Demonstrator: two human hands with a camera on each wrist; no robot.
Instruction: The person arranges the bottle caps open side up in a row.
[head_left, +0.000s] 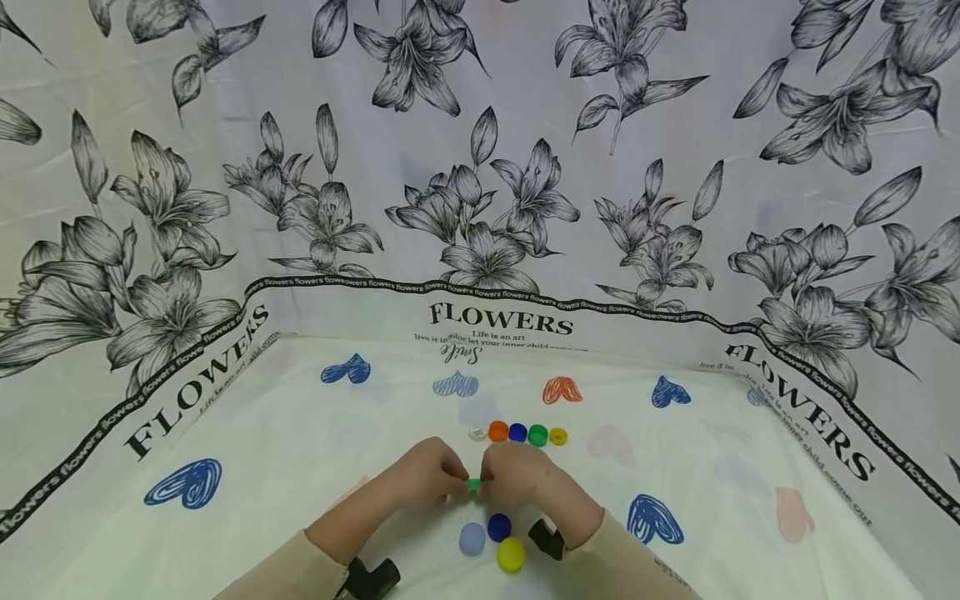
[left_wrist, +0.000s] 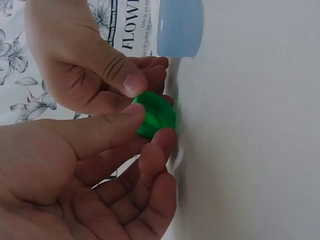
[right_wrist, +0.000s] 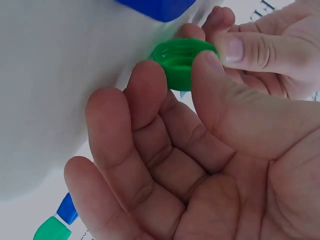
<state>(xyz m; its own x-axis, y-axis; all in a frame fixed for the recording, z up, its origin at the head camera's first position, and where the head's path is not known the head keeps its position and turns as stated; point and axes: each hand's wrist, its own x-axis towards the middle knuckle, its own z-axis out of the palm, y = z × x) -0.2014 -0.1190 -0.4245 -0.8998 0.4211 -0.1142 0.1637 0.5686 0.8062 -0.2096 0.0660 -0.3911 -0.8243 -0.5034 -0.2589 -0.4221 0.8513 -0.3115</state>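
At the counter (head_left: 277, 450), left hand (head_left: 431, 473) and right hand (head_left: 519, 475) pinch one green cap (head_left: 473, 485).
It is between their fingertips, well in from the far edge; seemingly being adjusted, it probably next needs one grip eased.

From the green cap (head_left: 474, 486), a cap row (head_left: 517, 432) blocks twelve to two o'clock; three round pieces (head_left: 498, 527), five to six; past the left hand (head_left: 429, 473), ten is open cloth (head_left: 300, 408).
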